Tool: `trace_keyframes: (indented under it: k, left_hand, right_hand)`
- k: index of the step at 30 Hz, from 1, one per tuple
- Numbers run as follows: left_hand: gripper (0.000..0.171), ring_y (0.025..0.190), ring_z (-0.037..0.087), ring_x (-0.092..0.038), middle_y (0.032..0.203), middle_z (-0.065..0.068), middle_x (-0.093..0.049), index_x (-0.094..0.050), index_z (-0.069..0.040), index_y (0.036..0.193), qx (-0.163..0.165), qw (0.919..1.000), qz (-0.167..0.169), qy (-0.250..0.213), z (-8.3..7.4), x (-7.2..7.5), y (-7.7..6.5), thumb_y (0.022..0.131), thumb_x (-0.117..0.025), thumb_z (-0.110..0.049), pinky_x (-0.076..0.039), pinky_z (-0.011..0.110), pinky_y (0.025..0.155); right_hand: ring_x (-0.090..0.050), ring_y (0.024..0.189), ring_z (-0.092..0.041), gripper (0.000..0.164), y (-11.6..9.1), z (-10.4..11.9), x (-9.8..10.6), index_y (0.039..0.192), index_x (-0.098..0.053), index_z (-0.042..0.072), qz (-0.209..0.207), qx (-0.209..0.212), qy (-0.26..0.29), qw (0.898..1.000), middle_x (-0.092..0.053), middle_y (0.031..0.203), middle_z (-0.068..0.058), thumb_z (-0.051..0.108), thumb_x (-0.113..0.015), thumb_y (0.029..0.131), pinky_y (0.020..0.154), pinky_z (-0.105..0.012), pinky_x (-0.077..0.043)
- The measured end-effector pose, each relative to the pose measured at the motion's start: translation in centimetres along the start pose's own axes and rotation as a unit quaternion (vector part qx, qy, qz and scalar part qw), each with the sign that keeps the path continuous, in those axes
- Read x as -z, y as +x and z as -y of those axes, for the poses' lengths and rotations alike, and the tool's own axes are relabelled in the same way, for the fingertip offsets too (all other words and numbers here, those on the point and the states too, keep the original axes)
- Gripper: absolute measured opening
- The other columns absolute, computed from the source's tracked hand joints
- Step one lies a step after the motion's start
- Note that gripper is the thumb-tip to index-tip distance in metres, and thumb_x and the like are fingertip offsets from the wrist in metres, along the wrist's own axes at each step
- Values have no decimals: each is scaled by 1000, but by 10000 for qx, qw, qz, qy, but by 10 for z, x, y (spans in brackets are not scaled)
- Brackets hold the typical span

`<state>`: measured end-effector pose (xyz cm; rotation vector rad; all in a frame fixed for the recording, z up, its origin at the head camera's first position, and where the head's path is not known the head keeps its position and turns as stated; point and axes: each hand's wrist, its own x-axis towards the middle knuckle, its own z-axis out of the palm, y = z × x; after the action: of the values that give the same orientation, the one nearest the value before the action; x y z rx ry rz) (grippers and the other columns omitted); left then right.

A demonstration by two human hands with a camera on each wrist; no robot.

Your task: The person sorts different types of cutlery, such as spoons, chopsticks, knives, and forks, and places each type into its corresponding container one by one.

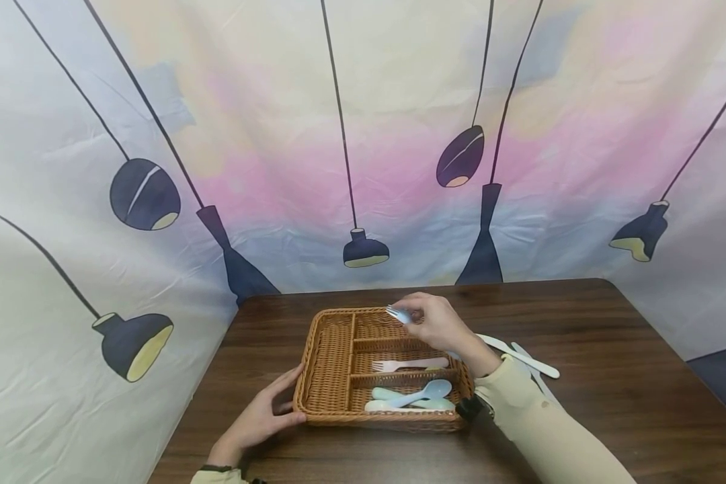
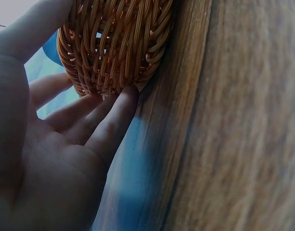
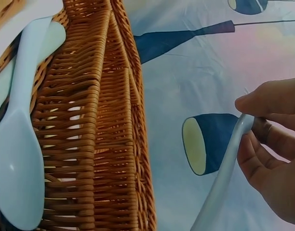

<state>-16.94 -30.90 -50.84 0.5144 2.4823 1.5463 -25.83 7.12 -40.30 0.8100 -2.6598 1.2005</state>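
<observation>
A light blue fork [image 1: 398, 314] is pinched between the fingertips of my right hand [image 1: 435, 323], above the rear compartment of the brown wicker basket [image 1: 331, 376]. Its pale handle [image 3: 217, 195] slants down from the fingers in the right wrist view. My left hand [image 1: 263, 413] touches the basket's front left corner. Its fairly straight fingers [image 2: 113, 122] rest against the woven side, with the thumb at the front. Inside the basket, a pale pink fork [image 1: 408, 364] lies in the middle compartment. A light blue spoon [image 3: 20, 168] lies across green and white cutlery in the front compartment.
White knives [image 1: 529, 358] lie crossed on the dark wooden table [image 1: 617, 403] to the right of the basket, partly behind my right forearm. A cloth printed with hanging lamps [image 1: 399, 101] hangs behind the table. The long left compartment holds nothing visible.
</observation>
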Motion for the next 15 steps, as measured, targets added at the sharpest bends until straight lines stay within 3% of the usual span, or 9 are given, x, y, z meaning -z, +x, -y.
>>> trace_keyframes:
  k: [7, 15]
  left_hand:
    - [92, 140, 38, -26, 160, 18, -19, -25, -19, 156, -21, 10000, -3, 32, -1, 2, 1, 81, -80, -21, -50, 25, 97]
    - [92, 140, 39, -28, 160, 19, -18, -25, -20, 156, 47, 10000, 21, -13, 1, 0, -1, 82, -79, -21, -50, 25, 97]
  right_hand:
    - [-67, 94, -20, 38, 3, 4, -6, 120, -71, 21, 44, -7, -355, 9994, -64, 125, -3, 11, -74, 84, 71, -30, -56]
    - [-64, 98, -24, 38, 4, 0, -13, 122, -69, 20, 330, 141, -290, 9989, -62, 126, -4, 10, -74, 85, 74, -32, -56]
